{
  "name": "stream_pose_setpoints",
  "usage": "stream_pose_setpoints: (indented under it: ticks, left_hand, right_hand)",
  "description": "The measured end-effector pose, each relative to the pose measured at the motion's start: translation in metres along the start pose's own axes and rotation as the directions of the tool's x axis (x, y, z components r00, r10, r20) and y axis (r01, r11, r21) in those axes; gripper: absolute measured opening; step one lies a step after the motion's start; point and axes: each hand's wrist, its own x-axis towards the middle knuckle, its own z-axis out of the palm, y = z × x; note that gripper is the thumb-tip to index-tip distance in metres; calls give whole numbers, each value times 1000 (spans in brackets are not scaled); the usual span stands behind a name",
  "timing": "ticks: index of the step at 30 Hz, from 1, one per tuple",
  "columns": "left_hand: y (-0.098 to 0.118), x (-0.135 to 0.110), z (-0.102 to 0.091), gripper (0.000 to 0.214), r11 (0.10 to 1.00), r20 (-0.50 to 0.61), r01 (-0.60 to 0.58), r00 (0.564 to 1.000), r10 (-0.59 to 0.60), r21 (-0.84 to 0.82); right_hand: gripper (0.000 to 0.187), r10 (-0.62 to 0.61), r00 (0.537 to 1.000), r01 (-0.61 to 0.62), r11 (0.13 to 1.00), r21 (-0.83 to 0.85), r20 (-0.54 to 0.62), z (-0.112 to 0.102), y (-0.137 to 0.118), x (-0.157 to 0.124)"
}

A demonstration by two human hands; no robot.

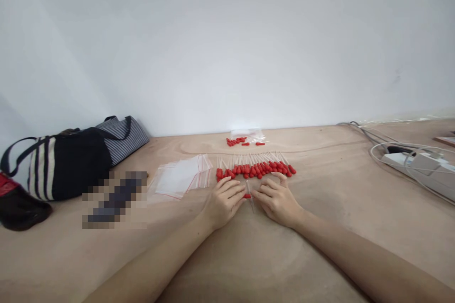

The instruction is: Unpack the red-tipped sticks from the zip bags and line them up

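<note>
My left hand (227, 200) and my right hand (276, 200) face each other low over the table, fingers bent and fingertips close together. Between them lies a small red piece (247, 196), pinched by the fingertips from both sides. A thin, clear strip (252, 206) runs up and down across that spot; what it is, I cannot make out. Just beyond the hands, several thin whitish sticks with red bulb-shaped ends (254, 169) lie side by side in a row, red ends toward me. The thumbs are partly hidden.
Clear zip bags with red lines (177, 177) lie left of the row. Farther back are loose red pieces (234, 142) by a clear bag (247, 135). A black striped bag (78, 165) stands at left, a white power strip (419, 165) with cables at right. The wall (227, 47) closes the back.
</note>
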Motion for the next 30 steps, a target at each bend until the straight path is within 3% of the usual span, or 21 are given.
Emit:
stream_pose_setpoints:
  ticks: [9, 19, 30]
  left_hand:
    - [3, 2, 1, 15, 999, 21, 36, 999, -36, -8]
    - [5, 1, -3, 19, 1000, -10, -12, 1000, 12, -20]
    - [0, -4, -1, 21, 991, 91, 55, 995, -44, -123]
  right_hand:
    - [22, 16, 1000, -16, 1000, 2, -6, 0, -1, 4]
    - [21, 19, 1000, -18, 1000, 22, -9, -3, 0, 0]
    - [21, 31, 1000, -31, 999, 42, 0, -5, 2, -2]
